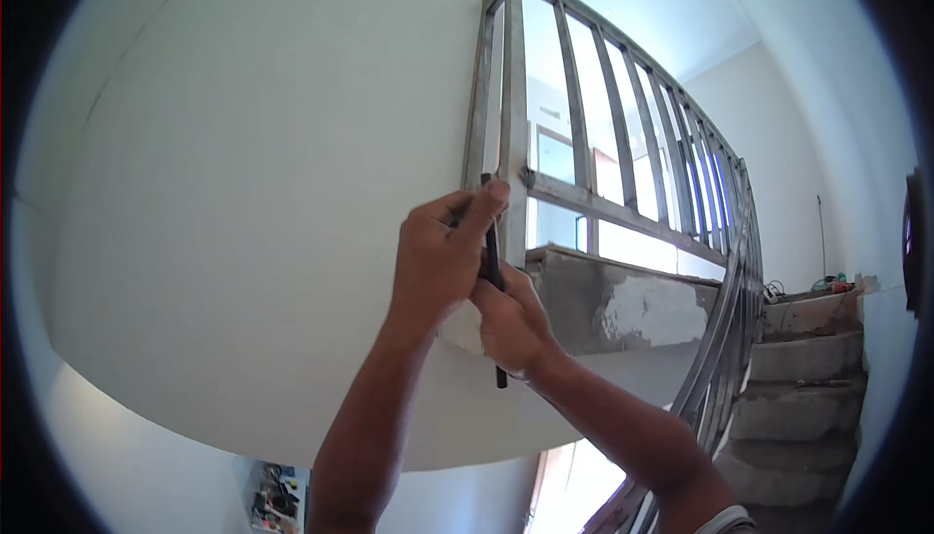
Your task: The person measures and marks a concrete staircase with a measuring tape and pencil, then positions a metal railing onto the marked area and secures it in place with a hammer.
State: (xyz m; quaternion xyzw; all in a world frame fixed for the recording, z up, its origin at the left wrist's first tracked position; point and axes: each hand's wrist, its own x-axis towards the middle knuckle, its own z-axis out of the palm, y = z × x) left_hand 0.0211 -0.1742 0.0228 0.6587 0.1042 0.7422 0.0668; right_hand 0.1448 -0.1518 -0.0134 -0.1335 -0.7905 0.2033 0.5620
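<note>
The dark rod (502, 376) stands nearly upright between the two hands, its upper end poking out above the grip and its lower end hanging free beneath it. The left hand (428, 257) clasps the upper part, thumb near the tip; the right hand (514, 325) is closed around the middle, just below. If both fingers and thumb slackened together, the rod could slide down through them, since nothing visible props its lower end.

Just beyond the grip rises the metal corner post (516, 87); whether the rod touches it, I cannot tell. A careless twist could knock the tip against it or pinch the thumb. Right of the grip, the patchy ledge (574, 301) has a rough edge that could scrape the right knuckles. Further right and lower lie the bare stairs (790, 417), where a dropped rod might bounce and roll.
</note>
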